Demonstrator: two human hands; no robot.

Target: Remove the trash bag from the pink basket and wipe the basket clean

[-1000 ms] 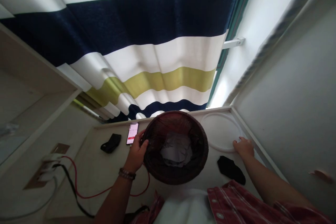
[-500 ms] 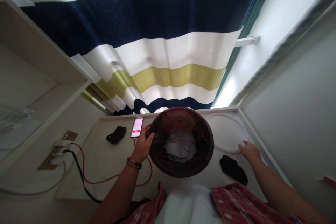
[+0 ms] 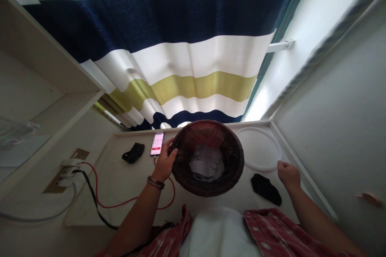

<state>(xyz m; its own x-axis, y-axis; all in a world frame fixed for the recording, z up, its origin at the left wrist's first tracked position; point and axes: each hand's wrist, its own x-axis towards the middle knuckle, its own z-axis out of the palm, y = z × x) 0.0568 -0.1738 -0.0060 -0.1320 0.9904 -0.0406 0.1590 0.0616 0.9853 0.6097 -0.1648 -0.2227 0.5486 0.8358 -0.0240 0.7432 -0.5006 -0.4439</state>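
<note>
My left hand (image 3: 164,163) grips the left rim of a dark round mesh waste bin (image 3: 208,190), its thumb inside the edge. Crumpled pale paper (image 3: 207,163) lies at the bottom of the bin. On the right, my right hand (image 3: 288,174) pinches the lower right edge of a thin white ring (image 3: 259,168), which lies on or just over the white desk (image 3: 193,209). Just left of that hand is a black sock (image 3: 265,188). Another black sock-like item (image 3: 133,153) rests on the desk's left side.
A phone (image 3: 157,143) with a lit screen lies behind my left hand, its red cable (image 3: 120,203) running to wall sockets (image 3: 64,172). A striped curtain (image 3: 181,56) hangs behind the desk. A wooden shelf (image 3: 51,88) stands at left and a white wall (image 3: 340,128) at right.
My right hand's fingers have closed on the ring's edge; before, they were stretched out beside it. My left hand still grips the bin, which appears nearly unmoved.
</note>
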